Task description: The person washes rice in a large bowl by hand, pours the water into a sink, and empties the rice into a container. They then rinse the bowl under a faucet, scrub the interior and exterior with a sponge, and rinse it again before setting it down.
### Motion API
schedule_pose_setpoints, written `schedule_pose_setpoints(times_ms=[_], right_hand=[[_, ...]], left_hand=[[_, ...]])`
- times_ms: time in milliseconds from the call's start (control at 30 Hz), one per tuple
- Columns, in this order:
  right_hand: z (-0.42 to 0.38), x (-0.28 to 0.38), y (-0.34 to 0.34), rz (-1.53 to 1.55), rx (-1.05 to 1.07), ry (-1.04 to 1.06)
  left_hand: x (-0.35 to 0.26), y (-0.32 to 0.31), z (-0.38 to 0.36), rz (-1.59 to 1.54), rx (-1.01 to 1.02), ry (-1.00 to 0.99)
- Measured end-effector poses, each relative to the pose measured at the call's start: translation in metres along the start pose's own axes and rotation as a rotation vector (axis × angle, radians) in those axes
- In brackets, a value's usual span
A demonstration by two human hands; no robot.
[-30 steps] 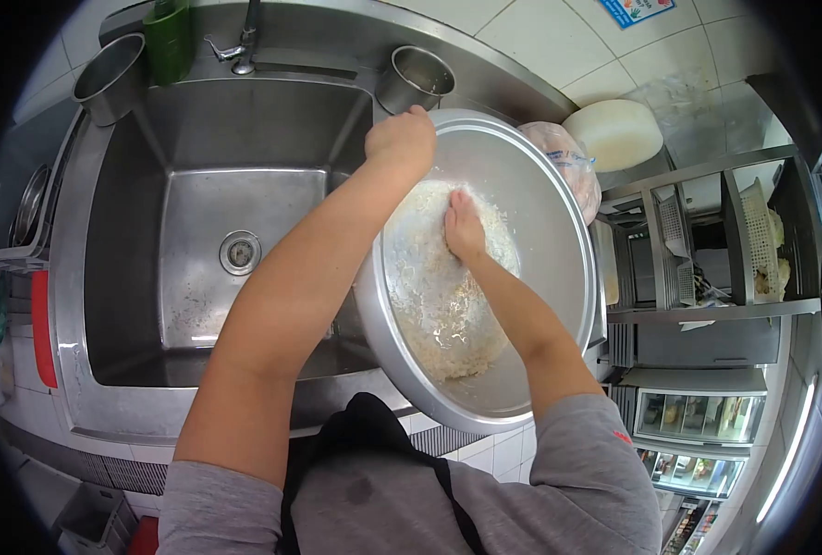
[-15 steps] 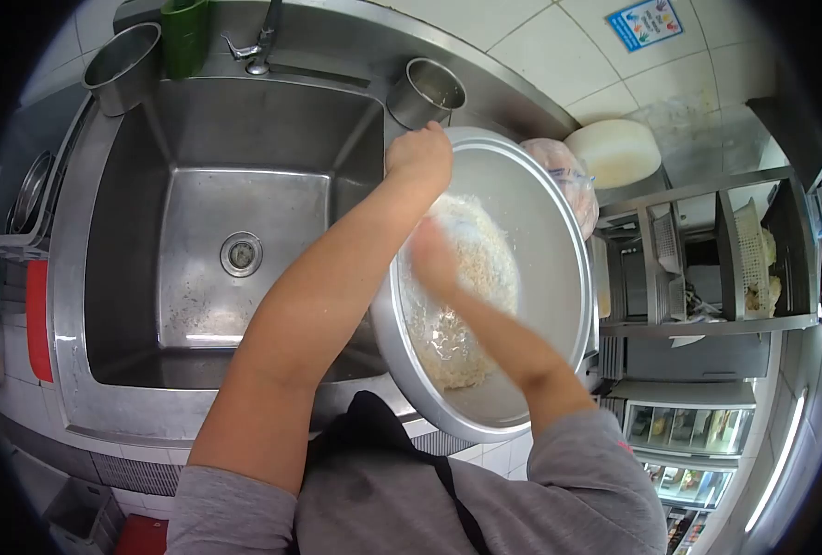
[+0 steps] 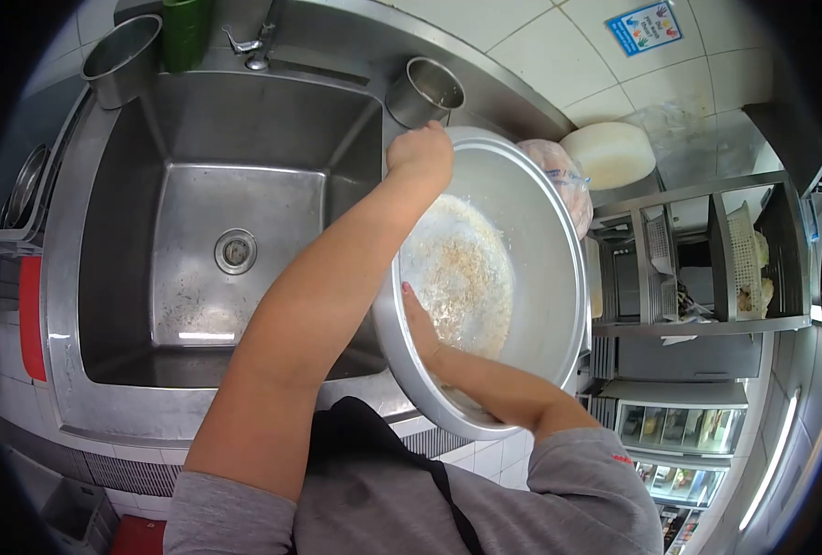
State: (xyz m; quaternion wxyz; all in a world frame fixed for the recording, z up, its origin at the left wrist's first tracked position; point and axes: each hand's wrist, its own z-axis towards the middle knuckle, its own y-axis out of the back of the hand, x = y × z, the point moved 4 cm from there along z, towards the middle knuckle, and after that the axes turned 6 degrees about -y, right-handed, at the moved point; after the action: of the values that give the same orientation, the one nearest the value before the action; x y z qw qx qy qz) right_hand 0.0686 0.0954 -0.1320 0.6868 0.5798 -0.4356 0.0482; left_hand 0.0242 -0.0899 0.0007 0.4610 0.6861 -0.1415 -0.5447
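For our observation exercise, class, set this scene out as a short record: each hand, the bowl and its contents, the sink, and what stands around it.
Left hand: closed on the far-left rim of the large metal bowl; left hand
Right hand: inside the bowl, by its left wall
Contents: wet, pale, rice-like grains
Bowl position: at the sink's right side
Sink: metal, round drain, specks on its floor
Behind sink: tap, green container
Beyond bowl: small metal pot, plastic bag
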Motion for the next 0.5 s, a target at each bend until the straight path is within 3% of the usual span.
schedule_pose_setpoints(times_ms=[67,133,200,300,367,400,467,500], right_hand=[[0.003,-0.037,0.014,-0.538,-0.005,0.218],[0.050,-0.100,0.069,-0.399,-0.161,-0.177],[0.077,-0.105,0.084,-0.476,-0.146,-0.152],[0.043,-0.095,0.063,-0.540,-0.198,-0.119],[-0.011,-0.053,0.043,-0.514,-0.124,0.155],[-0.017,-0.045,0.049,-0.521,-0.122,0.150],[-0.028,-0.045,0.055,-0.548,0.091,0.067],[-0.013,-0.104,0.063,-0.213,-0.043,-0.196]], left_hand=[[0.001,-0.002,-0.001,-0.011,-0.032,-0.012],[0.002,-0.003,0.001,-0.005,-0.017,-0.001],[0.002,-0.002,0.003,-0.001,-0.014,0.000],[0.002,0.000,0.002,-0.012,-0.028,-0.022],[0.001,-0.001,0.001,-0.020,-0.029,-0.031],[0.000,-0.001,0.001,-0.027,-0.027,-0.034],[0.001,-0.002,0.000,-0.022,-0.055,-0.049],[0.002,0.000,0.001,-0.021,-0.058,-0.044]])
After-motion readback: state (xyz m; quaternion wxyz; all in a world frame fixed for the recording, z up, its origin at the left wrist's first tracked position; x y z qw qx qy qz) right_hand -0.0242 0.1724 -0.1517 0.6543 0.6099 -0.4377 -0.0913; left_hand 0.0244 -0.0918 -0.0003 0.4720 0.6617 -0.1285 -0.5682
